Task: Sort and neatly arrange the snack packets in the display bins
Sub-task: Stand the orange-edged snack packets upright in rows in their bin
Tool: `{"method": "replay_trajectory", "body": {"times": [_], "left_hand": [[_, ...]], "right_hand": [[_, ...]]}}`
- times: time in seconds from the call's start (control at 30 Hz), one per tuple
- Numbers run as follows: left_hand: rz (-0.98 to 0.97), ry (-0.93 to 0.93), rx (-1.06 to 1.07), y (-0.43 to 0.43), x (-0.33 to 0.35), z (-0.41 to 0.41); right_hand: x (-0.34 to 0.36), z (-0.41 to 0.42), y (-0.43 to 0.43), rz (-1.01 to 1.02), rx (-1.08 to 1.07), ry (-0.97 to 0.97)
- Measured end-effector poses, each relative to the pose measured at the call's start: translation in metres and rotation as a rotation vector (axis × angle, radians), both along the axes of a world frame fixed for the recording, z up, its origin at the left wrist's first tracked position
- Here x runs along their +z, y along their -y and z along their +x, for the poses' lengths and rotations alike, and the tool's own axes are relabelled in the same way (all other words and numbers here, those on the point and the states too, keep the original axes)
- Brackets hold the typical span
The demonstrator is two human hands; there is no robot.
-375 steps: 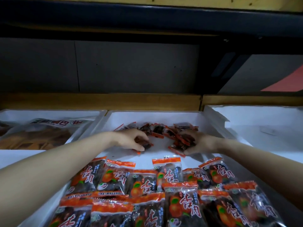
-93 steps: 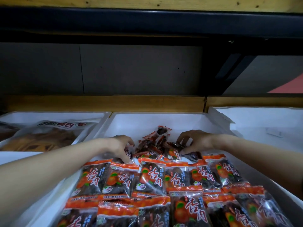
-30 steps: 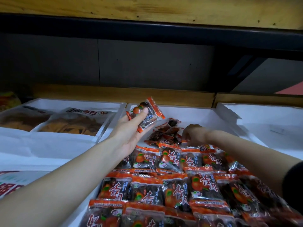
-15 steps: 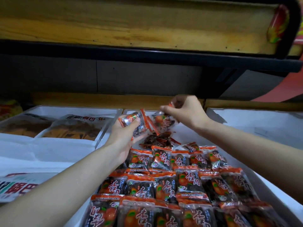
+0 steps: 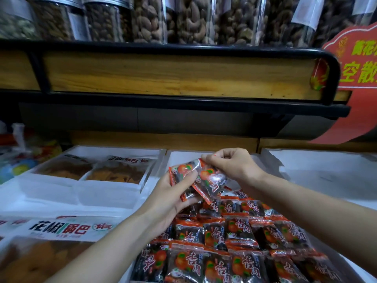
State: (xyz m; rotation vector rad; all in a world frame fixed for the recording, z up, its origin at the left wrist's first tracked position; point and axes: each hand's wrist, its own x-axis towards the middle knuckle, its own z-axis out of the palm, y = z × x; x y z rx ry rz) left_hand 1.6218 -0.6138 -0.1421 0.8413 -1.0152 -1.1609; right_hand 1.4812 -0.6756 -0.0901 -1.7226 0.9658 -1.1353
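- My left grip is curled round a snack packet, thumb laid across its front. I'm holding it up over the far part of the middle bin.
- My right grip pinches the top edge of a second packet. That one hangs down and overlaps the first.
- Looks-wise they're small, shiny pouches with dark stuff inside and orange-red sealed ends. Each has an orange fruit with a green leaf printed on it, plus red characters.
- The rows of packets lie face up and overlapping in the near part of that same bin.
- The left bin has flat bags of golden-brown crisps, and the right bin shows its white lining.
- On the shelf above there are clear jars of nuts, with a red sign at far right.
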Motion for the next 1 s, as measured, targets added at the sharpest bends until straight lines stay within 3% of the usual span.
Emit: {"method": "replay_trajectory", "body": {"times": [0.37,0.53,0.67,0.8,1.0], "left_hand": [[-0.01,-0.167,0.327,-0.027,0.004,0.004],[-0.03,-0.157,0.345,-0.045,0.012,0.016],[-0.03,-0.214,0.453,-0.057,0.017,0.035],[-0.022,-0.213,0.478,-0.068,0.015,0.048],[-0.012,-0.252,0.458,-0.076,0.009,0.057]], "right_hand": [[-0.01,0.005,-0.045,0.282,0.247,-0.041],[-0.008,0.011,-0.042,0.1,0.118,-0.077],[-0.021,0.023,-0.029,-0.108,0.038,-0.384],[-0.04,0.045,-0.022,-0.212,0.059,-0.564],[-0.054,0.07,-0.02,-0.164,0.122,-0.712]]}}
